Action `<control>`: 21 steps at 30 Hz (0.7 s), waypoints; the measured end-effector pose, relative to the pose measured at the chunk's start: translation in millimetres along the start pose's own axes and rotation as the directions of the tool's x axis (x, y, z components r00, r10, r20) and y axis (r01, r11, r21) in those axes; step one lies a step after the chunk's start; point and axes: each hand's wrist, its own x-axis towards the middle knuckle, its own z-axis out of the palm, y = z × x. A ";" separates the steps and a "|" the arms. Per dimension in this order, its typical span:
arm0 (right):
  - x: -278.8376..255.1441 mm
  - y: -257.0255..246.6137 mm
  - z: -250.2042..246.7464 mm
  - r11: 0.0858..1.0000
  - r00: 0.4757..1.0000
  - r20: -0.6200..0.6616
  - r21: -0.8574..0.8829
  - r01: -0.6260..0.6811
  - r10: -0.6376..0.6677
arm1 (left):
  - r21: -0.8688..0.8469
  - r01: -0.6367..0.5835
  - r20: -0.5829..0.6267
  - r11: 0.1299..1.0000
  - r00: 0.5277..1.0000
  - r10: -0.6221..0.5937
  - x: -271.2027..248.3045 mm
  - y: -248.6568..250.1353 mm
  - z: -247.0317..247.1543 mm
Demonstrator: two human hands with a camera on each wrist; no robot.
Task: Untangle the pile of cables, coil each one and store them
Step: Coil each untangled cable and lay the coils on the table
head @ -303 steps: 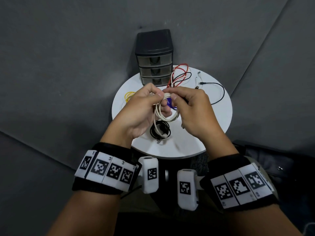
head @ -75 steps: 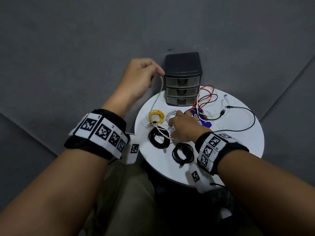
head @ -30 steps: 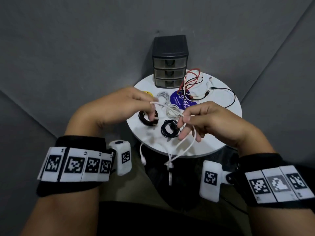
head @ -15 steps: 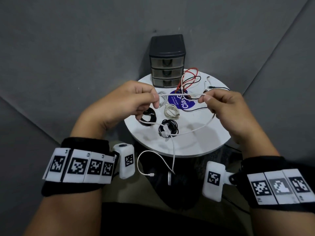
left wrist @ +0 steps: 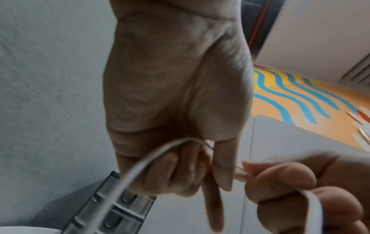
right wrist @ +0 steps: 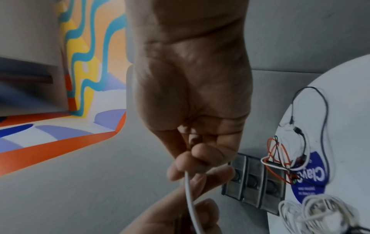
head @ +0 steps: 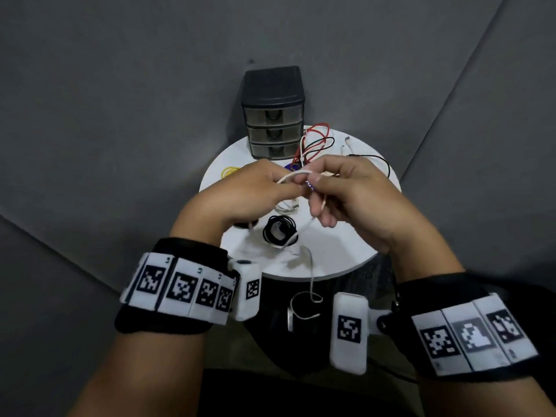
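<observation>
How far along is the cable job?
Done: a black coil, a white coil and a yellow coil lie wound on the round table. In hand: the left hand and right hand both pinch a white cable, its tail hanging off the table. Left: the red, black and white tangle by the drawer unit, whose drawers look closed; nothing visibly stored.

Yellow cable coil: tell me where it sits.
In the head view, the yellow cable coil lies at the round table's far-left edge, left of the drawer unit.

wrists: black bands [head: 168, 320] | white square-code tags | white camera pods [head: 348, 332]
</observation>
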 end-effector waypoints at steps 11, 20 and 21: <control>2.7 19.0 -1.1 0.954 0.974 -0.195 0.296 -0.053 0.115 | -0.228 -0.066 -0.107 0.972 0.993 0.042 0.0 -5.7 7.0; 0.5 35.8 -4.2 0.999 0.973 -0.227 -0.003 -0.049 0.047 | -0.278 0.041 0.001 0.960 0.999 -0.043 -4.8 -12.8 7.5; -0.2 39.2 -4.9 0.996 0.973 -0.232 -0.082 -0.038 0.017 | -0.301 0.035 0.004 0.953 0.999 -0.035 -5.5 -12.8 6.6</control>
